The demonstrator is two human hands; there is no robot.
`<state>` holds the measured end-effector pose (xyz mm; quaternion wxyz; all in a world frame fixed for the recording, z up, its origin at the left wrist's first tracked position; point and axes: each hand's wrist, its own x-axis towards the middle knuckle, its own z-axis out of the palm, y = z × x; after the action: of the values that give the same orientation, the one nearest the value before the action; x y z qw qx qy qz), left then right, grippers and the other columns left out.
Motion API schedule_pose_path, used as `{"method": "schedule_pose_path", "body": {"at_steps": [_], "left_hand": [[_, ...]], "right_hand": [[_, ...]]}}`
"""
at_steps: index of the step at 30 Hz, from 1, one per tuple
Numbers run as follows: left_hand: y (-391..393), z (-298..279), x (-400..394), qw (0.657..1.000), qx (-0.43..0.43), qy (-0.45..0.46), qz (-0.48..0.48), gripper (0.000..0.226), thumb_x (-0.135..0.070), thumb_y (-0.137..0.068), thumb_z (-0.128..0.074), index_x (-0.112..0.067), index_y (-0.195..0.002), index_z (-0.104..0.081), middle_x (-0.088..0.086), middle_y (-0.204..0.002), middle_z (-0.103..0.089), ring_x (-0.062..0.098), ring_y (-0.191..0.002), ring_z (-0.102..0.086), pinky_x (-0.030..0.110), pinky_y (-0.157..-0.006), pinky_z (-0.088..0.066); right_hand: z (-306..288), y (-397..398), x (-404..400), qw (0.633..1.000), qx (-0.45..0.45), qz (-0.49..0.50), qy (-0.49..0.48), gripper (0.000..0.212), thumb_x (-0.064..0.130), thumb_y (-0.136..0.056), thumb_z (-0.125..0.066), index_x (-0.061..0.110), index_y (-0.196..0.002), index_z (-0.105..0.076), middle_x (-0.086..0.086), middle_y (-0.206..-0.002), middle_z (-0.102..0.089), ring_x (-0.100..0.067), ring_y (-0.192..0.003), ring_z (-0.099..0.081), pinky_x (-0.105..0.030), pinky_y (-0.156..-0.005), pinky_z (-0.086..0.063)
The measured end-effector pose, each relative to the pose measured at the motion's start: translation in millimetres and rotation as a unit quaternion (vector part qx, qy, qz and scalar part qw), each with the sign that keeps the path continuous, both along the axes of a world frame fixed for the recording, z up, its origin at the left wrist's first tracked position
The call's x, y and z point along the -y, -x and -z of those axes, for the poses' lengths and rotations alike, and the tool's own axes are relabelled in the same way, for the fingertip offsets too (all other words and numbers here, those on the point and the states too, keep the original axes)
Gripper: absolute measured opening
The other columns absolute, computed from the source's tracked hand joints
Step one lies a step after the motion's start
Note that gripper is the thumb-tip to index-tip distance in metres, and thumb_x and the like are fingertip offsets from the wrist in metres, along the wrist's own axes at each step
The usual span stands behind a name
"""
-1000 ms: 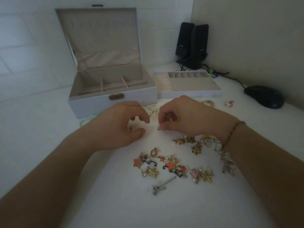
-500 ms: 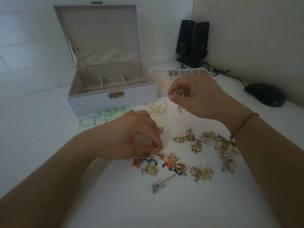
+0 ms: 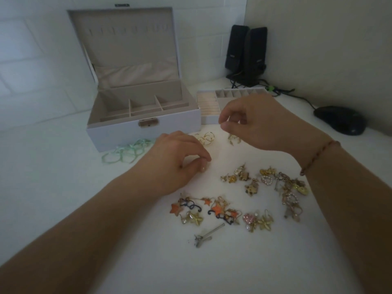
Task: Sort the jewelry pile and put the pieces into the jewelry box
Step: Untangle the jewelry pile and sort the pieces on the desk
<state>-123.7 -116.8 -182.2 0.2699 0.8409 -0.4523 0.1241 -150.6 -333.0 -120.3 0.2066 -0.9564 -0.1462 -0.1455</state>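
Whatever the right hand [image 3: 254, 124] pinches between thumb and forefinger is too small to identify. That hand hides much of the removable tray [image 3: 209, 107] beside the jewelry box [image 3: 144, 132]. The left hand [image 3: 176, 164] covers its own fingertips' contact near a small gold piece [image 3: 203, 169]. Both forearms leave the bottom edge.

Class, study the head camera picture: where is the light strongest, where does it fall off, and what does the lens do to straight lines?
Head view: dim overall, brightest on the table between the hands; corners darken over both forearms; the wall's tile lines bow with wide-angle distortion; small pieces in the jewelry pile look soft, fine detail lost; the open jewelry box casts little shadow.
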Motion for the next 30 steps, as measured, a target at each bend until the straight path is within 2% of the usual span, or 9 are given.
{"method": "schedule_pose_path", "body": {"at_steps": [3,6,8,12,16,21,24,27,30], "left_hand": [[-1,-2,-3,1.0,0.001,-0.019,0.004,0.026,-0.043,-0.09,-0.057,-0.028,-0.101,-0.075,-0.015,-0.101,-0.071,0.014,-0.098,-0.062,0.048,-0.087,-0.049],[-3,-1,-4,0.999,0.013,-0.03,-0.006,0.022,-0.043,-0.085,-0.065,-0.031,-0.101,-0.075,-0.016,-0.1,-0.071,0.014,-0.098,-0.062,0.049,-0.086,-0.049],[-3,-1,-5,0.999,0.023,-0.035,-0.018,0.02,-0.04,-0.084,-0.067,-0.032,-0.1,-0.075,-0.017,-0.099,-0.071,0.013,-0.097,-0.062,0.049,-0.086,-0.048],[-2,-2,-4,0.997,0.035,-0.05,-0.055,0.02,-0.04,-0.082,-0.065,-0.033,-0.099,-0.074,-0.017,-0.098,-0.071,0.013,-0.098,-0.061,0.043,-0.088,-0.043],[1,-4,-2,0.996,0.037,-0.048,-0.065,0.023,-0.042,-0.083,-0.061,-0.032,-0.101,-0.072,-0.016,-0.098,-0.07,0.015,-0.097,-0.06,0.038,-0.087,-0.04],[5,-6,-2,0.998,0.022,0.016,-0.063,0.024,-0.043,-0.085,-0.064,-0.03,-0.104,-0.071,-0.017,-0.096,-0.068,0.01,-0.094,-0.058,0.039,-0.087,-0.047],[11,-9,0,0.995,-0.009,0.072,-0.062,0.022,-0.042,-0.082,-0.071,-0.032,-0.101,-0.071,-0.027,-0.088,-0.063,0.003,-0.09,-0.057,0.024,-0.085,-0.046],[18,-10,3,0.993,-0.042,0.089,-0.068,0.017,-0.037,-0.079,-0.08,-0.035,-0.093,-0.071,-0.031,-0.084,-0.06,0.003,-0.091,-0.059,0.009,-0.081,-0.04],[19,-9,4,0.995,-0.055,0.06,-0.062,0.016,-0.046,-0.076,-0.079,-0.036,-0.085,-0.071,-0.019,-0.086,-0.065,0.003,-0.09,-0.059,0.024,-0.085,-0.046]], "right_hand": [[-8,8,2,0.991,-0.087,-0.083,0.057,0.004,0.029,-0.084,-0.068,0.033,-0.085,-0.068,0.02,-0.074,-0.062,0.005,-0.073,-0.056,-0.007,-0.064,-0.041],[-14,17,2,0.961,-0.213,-0.145,0.097,0.011,0.033,-0.078,-0.073,0.037,-0.087,-0.067,0.018,-0.085,-0.066,-0.003,-0.081,-0.057,-0.017,-0.072,-0.046],[-13,18,0,0.95,-0.247,-0.161,0.104,0.017,0.036,-0.076,-0.075,0.038,-0.09,-0.067,0.018,-0.09,-0.066,-0.003,-0.087,-0.056,-0.019,-0.077,-0.046],[-7,17,-7,0.946,-0.257,-0.157,0.116,0.019,0.041,-0.074,-0.076,0.037,-0.091,-0.067,0.018,-0.087,-0.066,-0.001,-0.085,-0.055,-0.016,-0.075,-0.045],[0,16,-14,0.944,-0.261,-0.162,0.123,0.009,0.033,-0.078,-0.074,0.032,-0.086,-0.071,0.016,-0.082,-0.067,0.004,-0.082,-0.056,-0.008,-0.075,-0.042],[-1,14,-16,0.951,-0.244,-0.158,0.106,0.004,0.03,-0.08,-0.073,0.033,-0.083,-0.072,0.016,-0.084,-0.068,0.006,-0.083,-0.056,-0.011,-0.079,-0.042],[-3,10,-9,0.965,-0.209,-0.145,0.055,0.005,0.027,-0.08,-0.073,0.032,-0.081,-0.072,0.016,-0.078,-0.069,0.002,-0.078,-0.059,-0.014,-0.075,-0.046],[-3,10,-7,0.958,-0.235,-0.156,0.042,0.007,0.023,-0.081,-0.073,0.03,-0.083,-0.073,0.016,-0.075,-0.069,0.002,-0.074,-0.062,-0.009,-0.072,-0.044],[1,13,-11,0.938,-0.287,-0.178,0.072,0.006,0.022,-0.081,-0.074,0.026,-0.086,-0.074,0.012,-0.079,-0.071,0.002,-0.075,-0.063,-0.012,-0.075,-0.047]]}}
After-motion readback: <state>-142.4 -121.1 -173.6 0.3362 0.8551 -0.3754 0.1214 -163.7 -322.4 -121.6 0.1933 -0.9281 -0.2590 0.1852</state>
